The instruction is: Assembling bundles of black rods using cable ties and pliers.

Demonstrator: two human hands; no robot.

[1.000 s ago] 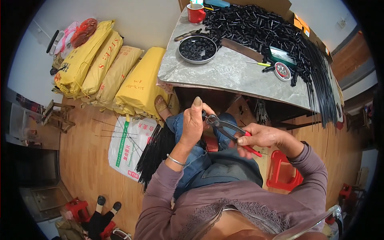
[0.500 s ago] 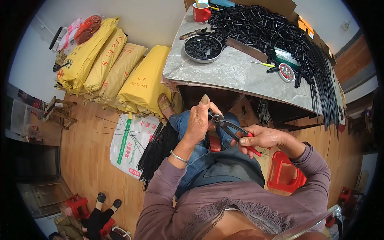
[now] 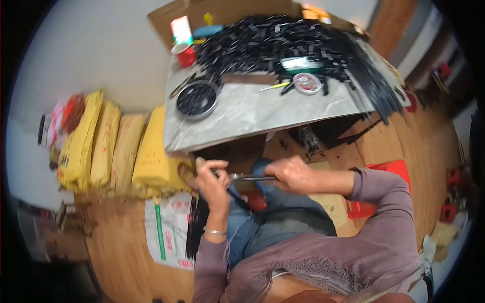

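My right hand (image 3: pixel 292 175) is closed around the handles of the pliers (image 3: pixel 255 178). The pliers lie nearly level, and their metal jaws reach the fingers of my left hand (image 3: pixel 213 184). That hand grips a small black piece (image 3: pixel 215 173) at the jaws, its thumb pointing up. Motion smears the picture, so whether the jaws bite on the piece cannot be made out. Both hands are over my lap, in front of the table's near edge.
On the grey table (image 3: pixel 242 108) lie a heap of black parts (image 3: pixel 262 43), a round pan (image 3: pixel 197 100), a red mug (image 3: pixel 185 56), a flat brown blade (image 3: pixel 248 79) and a small bowl (image 3: pixel 306 84). Yellow sacks (image 3: pixel 156 159) stand left; a red stool (image 3: pixel 399 171) is right.
The view has shifted, so the table appears larger and lower. The pliers have swung from slanting to nearly level, and my right hand has turned over with its back upward.
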